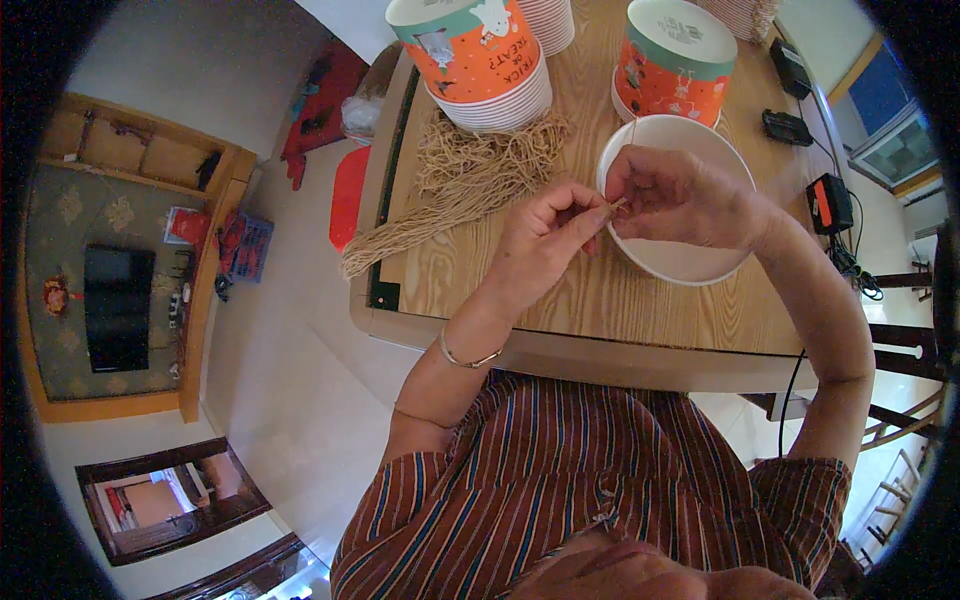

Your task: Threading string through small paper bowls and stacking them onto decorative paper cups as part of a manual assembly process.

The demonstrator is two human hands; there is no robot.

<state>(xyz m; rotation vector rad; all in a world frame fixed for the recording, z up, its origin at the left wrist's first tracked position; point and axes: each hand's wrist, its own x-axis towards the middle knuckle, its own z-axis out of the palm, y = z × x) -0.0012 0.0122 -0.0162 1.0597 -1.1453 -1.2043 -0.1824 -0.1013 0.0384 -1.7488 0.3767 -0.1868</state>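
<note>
- The left hand (545, 240) reaches up and to the right from the lower middle of the view, its forearm crossing the near edge of the wooden tabletop (600, 300), a thin bangle (468, 358) at the wrist.
- Its fingers are drawn together, thumb and forefinger pinching the end of a short tan cord (617, 205).
- The right hand (680, 195) comes in from the right with the elbow bent sharply, the forearm sloping down toward the tabletop's edge.
- Its fingers are curled and pressed together at the tips, meeting the left hand's fingertips on the same cord; which fingers grip it cannot be told.
- Both hands hover over the left rim of a white paper bucket (690, 255) that lies beneath them on the tabletop.
- A loose bundle of tan cords (460, 185) lies on the tabletop just left of the left hand, its ends trailing toward the table's left edge.
- Behind it stands a stack of orange printed buckets (470, 55); another orange bucket (672, 65) stands just behind the white one.
</note>
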